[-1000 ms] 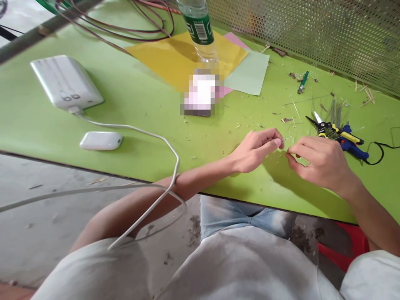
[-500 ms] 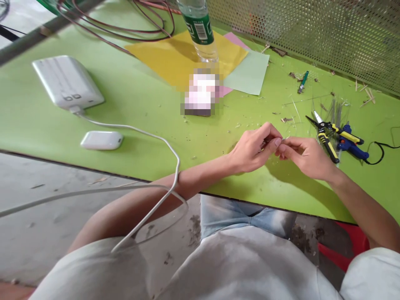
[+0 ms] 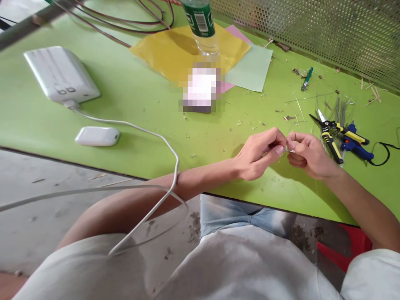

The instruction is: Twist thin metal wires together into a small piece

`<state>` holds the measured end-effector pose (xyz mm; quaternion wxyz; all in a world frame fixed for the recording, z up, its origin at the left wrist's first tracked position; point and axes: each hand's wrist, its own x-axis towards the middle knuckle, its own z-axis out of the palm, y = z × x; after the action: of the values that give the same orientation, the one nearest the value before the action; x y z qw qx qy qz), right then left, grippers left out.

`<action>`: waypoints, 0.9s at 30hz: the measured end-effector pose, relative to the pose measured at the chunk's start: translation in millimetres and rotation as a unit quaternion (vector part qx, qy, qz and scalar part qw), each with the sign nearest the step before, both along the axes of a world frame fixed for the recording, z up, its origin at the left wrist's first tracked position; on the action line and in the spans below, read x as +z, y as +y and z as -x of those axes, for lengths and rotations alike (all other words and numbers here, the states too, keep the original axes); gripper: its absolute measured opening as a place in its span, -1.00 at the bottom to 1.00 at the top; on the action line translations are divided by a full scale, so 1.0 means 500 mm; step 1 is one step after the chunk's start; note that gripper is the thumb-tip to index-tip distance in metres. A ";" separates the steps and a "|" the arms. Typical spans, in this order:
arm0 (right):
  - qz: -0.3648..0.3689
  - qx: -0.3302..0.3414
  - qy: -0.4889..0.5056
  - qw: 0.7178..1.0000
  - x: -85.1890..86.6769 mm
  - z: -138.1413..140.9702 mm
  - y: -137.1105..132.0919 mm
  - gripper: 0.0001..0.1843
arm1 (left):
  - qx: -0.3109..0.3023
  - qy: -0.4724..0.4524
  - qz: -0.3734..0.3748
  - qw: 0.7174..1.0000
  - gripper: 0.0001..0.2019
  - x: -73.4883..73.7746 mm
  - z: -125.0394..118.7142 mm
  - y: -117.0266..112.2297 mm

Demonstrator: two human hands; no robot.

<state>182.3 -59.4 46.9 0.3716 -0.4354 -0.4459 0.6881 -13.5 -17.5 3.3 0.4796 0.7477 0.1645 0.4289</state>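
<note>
A thin bright strand [image 3: 289, 150] is pinched between the fingers of the left hand [image 3: 258, 154] and the right hand [image 3: 308, 156], both closed on it above the green worktop [image 3: 140, 83]. At 3 o'clock from the hands lie yellow-handled snips [image 3: 329, 139] beside a blue glue gun [image 3: 356, 143], a sheaf of fine strands [image 3: 339, 110] at 2 o'clock. At 11 o'clock, a water bottle [image 3: 200, 25] stands on a yellow sheet [image 3: 165, 54].

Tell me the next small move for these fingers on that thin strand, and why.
Probably ease the left hand and right hand slightly apart to test the short thin strand. The fingers of both hands close on it from either side, and it is too fine to tell from this view whether it is firmly joined.
</note>
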 end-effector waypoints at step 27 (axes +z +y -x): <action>-0.083 -0.034 -0.042 0.995 0.005 0.014 -0.016 -0.60 | -0.116 -0.091 0.373 0.916 -0.82 0.030 -0.007 -0.023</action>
<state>175.1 -67.3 49.3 0.4106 -0.4463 -0.5014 0.6171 -10.2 -28.9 18.1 0.7825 0.4863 0.1805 0.3443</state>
